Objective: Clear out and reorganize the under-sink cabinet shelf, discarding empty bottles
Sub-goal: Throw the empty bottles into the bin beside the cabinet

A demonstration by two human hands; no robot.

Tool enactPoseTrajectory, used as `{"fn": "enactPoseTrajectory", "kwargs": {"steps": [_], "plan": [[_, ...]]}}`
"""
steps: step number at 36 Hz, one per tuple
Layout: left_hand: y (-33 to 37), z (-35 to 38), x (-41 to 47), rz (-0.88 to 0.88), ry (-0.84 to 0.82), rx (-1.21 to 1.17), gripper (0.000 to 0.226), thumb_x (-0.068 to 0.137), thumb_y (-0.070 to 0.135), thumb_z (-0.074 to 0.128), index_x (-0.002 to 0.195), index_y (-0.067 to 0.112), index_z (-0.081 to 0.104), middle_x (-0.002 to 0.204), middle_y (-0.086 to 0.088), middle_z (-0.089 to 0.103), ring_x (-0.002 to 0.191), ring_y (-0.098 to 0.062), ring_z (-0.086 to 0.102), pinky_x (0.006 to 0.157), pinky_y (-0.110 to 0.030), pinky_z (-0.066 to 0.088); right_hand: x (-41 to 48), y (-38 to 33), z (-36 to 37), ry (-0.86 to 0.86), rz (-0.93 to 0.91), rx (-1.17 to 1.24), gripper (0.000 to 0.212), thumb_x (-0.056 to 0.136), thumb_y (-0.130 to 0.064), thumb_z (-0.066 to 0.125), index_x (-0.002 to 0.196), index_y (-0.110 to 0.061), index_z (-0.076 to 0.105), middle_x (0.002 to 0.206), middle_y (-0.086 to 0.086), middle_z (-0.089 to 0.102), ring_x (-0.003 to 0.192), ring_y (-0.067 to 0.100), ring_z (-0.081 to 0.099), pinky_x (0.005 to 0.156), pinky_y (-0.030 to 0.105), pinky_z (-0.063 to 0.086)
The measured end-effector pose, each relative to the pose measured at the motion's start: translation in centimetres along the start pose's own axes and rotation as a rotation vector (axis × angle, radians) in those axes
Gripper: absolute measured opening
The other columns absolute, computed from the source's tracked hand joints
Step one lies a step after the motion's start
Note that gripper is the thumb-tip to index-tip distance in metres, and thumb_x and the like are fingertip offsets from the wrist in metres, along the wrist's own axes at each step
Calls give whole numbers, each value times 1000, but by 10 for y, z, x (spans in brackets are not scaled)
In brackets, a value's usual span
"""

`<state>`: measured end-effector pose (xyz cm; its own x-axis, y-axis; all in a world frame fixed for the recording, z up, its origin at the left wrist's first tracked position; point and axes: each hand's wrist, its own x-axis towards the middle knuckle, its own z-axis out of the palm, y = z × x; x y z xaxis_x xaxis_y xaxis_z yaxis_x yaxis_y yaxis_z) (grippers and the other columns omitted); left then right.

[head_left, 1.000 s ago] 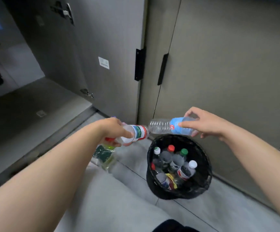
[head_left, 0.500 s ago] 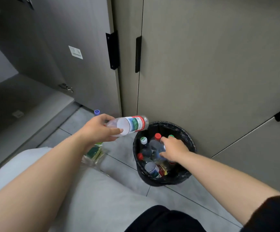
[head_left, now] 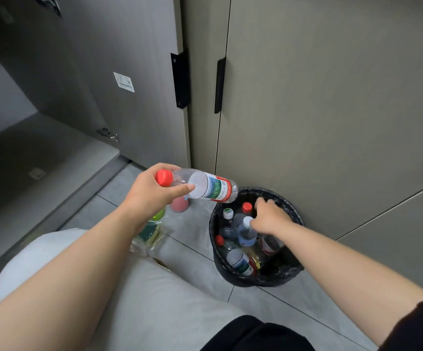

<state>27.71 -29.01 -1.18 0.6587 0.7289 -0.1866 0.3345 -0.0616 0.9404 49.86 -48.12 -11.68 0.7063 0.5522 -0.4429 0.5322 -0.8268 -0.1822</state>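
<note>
The bottle [head_left: 206, 187] is a clear one with a red cap [head_left: 164, 177] and a red, white and green label, and you hold it on its side in your left hand [head_left: 149, 198]. Your fingers are curled round its neck and shoulder, with the thumb laid along the near side up to the edge of the label. The cap sticks out behind your knuckles, and the base juts out past your fingertips to the far left rim of the bin [head_left: 291, 268].

Your right hand [head_left: 268, 217] is over the mouth of the bin, back of the hand up and fingers bent down toward the bottles inside. The fingertips are hidden, so you cannot tell whether they pinch anything. Just beside those fingers, on the thumb side, stands a white-capped bottle [head_left: 247, 233]. A red-capped bottle [head_left: 246, 207] and a green-capped bottle [head_left: 228, 214] stand a little further out. Nearer to you than the fingers, a labelled bottle [head_left: 240, 262] lies in the bin.

Below your left fingers a pink thing [head_left: 180, 205] sits on the floor, half hidden. Under that wrist lies a clear pack [head_left: 152, 234] with green and yellow contents. Beyond the left hand, the cabinet door [head_left: 119, 117] stands open, and the shelf [head_left: 53, 153] lies to its left.
</note>
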Motion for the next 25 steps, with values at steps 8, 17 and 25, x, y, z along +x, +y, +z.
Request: {"fn": "enactPoseTrajectory", "kwargs": {"steps": [8,17,25], "plan": [[17,12,-3,163,-40,-8,36,72,28,92,102,20,72,92,-1,78,90,-28,74,88,-48,60,-48,-51,-96,308,-440,699,37,90,-19,66,123,-27,53,107,3,58,76,13,54,79,29,44],[21,29,-5,303,-261,115,24,72,30,91,88,29,73,67,13,63,59,-1,50,59,-13,42,-95,-104,-136,285,-862,325,30,77,-26,84,104,-24,72,97,1,57,65,4,50,70,19,44],[17,32,-11,275,-416,171,35,80,26,87,112,23,72,100,1,78,92,-8,75,76,-15,51,-93,-66,-127,258,-809,154,21,79,-28,79,93,-29,63,90,-10,55,72,7,55,70,22,45]]}}
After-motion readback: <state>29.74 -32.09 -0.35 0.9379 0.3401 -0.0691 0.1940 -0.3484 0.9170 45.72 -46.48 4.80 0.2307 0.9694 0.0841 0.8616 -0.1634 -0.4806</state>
